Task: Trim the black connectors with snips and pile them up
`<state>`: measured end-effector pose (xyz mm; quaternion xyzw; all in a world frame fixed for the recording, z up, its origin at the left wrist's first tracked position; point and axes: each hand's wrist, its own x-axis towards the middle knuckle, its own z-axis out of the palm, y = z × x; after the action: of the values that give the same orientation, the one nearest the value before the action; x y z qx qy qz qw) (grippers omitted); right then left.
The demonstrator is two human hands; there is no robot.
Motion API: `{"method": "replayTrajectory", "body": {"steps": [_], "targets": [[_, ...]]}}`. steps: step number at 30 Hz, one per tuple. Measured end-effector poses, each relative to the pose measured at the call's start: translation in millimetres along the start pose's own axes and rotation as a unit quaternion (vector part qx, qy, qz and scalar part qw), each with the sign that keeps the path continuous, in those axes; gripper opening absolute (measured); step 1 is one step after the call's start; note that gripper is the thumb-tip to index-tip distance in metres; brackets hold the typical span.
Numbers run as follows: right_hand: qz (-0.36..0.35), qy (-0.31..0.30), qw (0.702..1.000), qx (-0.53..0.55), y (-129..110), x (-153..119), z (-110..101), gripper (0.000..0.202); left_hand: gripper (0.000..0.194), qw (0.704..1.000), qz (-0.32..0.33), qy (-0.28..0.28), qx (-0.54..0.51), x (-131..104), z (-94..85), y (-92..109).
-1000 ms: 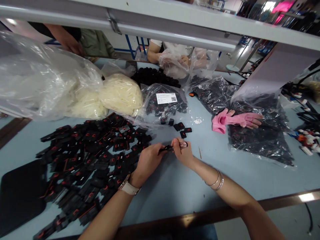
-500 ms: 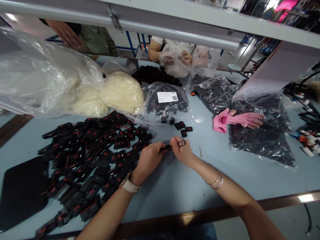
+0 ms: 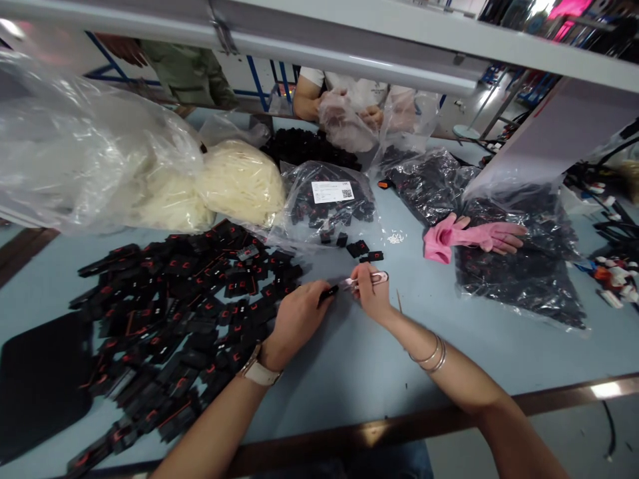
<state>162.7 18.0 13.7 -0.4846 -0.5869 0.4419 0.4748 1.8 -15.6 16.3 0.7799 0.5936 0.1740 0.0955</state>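
My left hand, with a white watch strap at the wrist, pinches a small black part. Just to its right, my right hand holds a small pinkish tool whose tip points at the part; a narrow gap seems to lie between them. Left of my hands spreads a large heap of black parts with red marks. A couple of loose black parts lie beyond my right hand, near a little pile of white bits.
Behind stand a labelled clear bag, bags of cream pieces and black-filled bags with a pink glove. A black tray lies left. A shelf crosses overhead. Across the table, a person handles a bag.
My right hand has drawn slightly right and away from my left hand, and the tool now shows clearly. The view has shifted a little. Across the table, a hand at the upper left has moved.
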Motion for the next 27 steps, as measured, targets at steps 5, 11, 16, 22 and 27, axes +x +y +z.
{"method": "replayTrajectory", "body": {"steps": [5, 11, 16, 22, 27], "targets": [[0.008, 0.062, 0.997, 0.040, 3.3, 3.5, -4.2, 0.048, 0.020, 0.994, 0.074, 0.001, 0.084, 0.2, -6.7, 8.0], [-0.003, 0.118, 0.993, 0.031, -2.4, 15.3, -15.0, 0.047, 0.026, 0.991, 0.016, 0.026, 0.127, 2.7, -10.6, 4.9], [-0.057, 0.194, 0.979, -0.036, -7.8, 39.3, -37.8, 0.045, 0.020, 0.988, -0.005, 0.081, 0.131, 4.7, -8.1, -2.4], [-0.030, 0.107, 0.979, -0.174, -11.8, 53.8, -62.6, 0.033, 0.021, 0.978, -0.058, 0.115, 0.162, 6.0, -8.0, -14.2], [0.015, -0.043, 0.916, -0.399, -18.2, 49.4, -64.3, 0.027, 0.023, 0.973, -0.061, 0.146, 0.166, 4.6, -10.3, -11.9]]}}
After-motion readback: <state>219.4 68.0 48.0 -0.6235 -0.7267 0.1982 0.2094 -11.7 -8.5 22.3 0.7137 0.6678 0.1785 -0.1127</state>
